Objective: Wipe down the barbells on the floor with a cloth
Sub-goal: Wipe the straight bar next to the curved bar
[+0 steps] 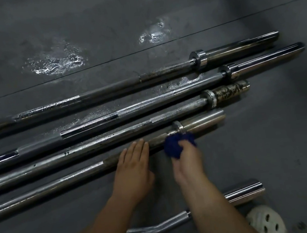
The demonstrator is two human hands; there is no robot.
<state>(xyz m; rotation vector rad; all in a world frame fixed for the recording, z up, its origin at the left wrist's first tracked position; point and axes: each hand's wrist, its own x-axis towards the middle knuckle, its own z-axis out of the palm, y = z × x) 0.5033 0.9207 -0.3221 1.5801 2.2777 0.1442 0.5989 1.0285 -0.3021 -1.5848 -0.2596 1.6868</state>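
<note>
The right hand (189, 162) grips a bunched blue cloth (177, 144), pressed on the nearest straight barbell (78, 178) just beside its collar, though blur hides the exact contact. The left hand (134, 169) lies flat with straight fingers on the same shaft. 3 more barbells (147, 105) lie parallel beyond on the dark floor (135, 11), near wet patches (53, 61). A curl bar (163, 225) lies nearest the person.

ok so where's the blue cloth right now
In the head view the blue cloth sits low and right of centre, gripped by the right hand against the nearest straight barbell, just below its collar.
</note>
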